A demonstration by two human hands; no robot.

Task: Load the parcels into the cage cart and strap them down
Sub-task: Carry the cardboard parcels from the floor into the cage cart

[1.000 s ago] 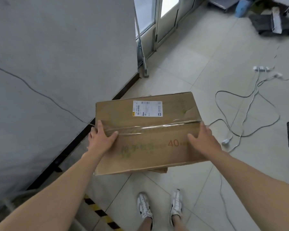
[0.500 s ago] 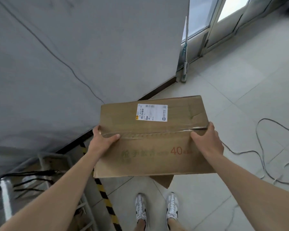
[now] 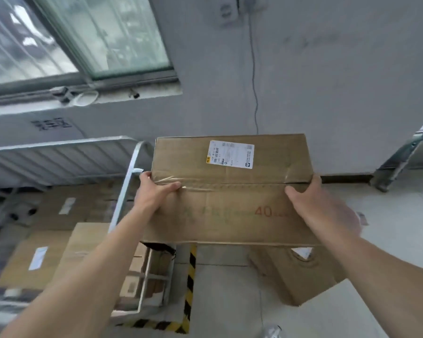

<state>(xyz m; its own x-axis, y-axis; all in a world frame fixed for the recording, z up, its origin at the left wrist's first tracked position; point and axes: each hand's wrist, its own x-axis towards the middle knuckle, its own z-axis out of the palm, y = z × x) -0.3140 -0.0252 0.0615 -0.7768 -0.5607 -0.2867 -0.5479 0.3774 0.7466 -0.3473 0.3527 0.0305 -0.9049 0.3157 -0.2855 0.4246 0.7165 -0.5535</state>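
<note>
I hold a flat brown cardboard parcel (image 3: 230, 191) in front of me at chest height, taped along its middle seam, with a white shipping label on the far half and a red "40" on the near half. My left hand (image 3: 156, 193) grips its left edge, thumb on the tape. Its right edge is held by my right hand (image 3: 310, 203). The metal cage cart (image 3: 130, 184) stands to the left and below, its grey rail just beside my left hand. Several brown parcels (image 3: 59, 240) with white labels lie inside it.
Another cardboard box (image 3: 291, 276) sits on the floor under the held parcel, to the right. Yellow-black hazard tape (image 3: 191, 276) marks the floor by the cart. A grey wall with a window (image 3: 83, 40) and a hanging cable (image 3: 254, 93) is ahead.
I have turned left with the parcel, away from the door and floor cables. The cage cart with parcels inside has come into full view, and the wall window now shows. Both hands keep the same grip.
</note>
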